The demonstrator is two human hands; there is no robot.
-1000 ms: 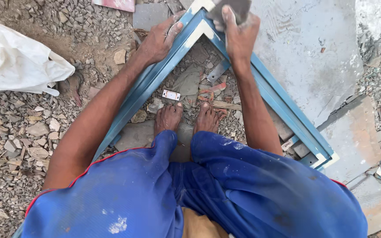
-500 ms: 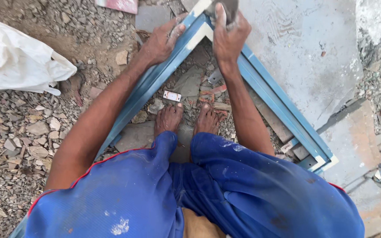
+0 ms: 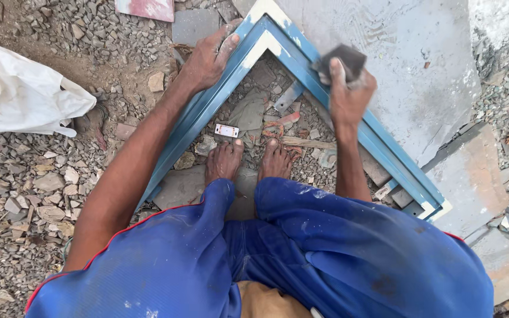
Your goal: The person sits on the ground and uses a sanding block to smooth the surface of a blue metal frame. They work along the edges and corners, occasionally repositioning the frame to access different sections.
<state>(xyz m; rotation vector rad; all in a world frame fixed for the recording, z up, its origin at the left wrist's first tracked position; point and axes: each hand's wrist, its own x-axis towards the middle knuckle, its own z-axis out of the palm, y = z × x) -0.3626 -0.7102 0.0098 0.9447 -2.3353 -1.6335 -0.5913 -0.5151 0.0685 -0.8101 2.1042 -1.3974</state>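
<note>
Squatting over gravel and broken stone, the person keeps both hands on a blue-painted metal frame whose two long bars meet in a pale, bare-rubbed corner at the top of the view. The left hand lies flat on the left bar just below that corner, fingers stretched out and spread, palm pressing down, nothing gripped. The right hand is raised just above the right bar, fingers curled tight around a small dark grey sanding block; the block is blurred, and whether it touches the paint cannot be told. The frame lies on the ground, its right bar running along the edge of a large grey stone slab. Two bare feet stand inside the angle of the frame, with a small white rectangular piece just ahead of the toes. A crumpled white plastic sack lies well apart to the left.
</note>
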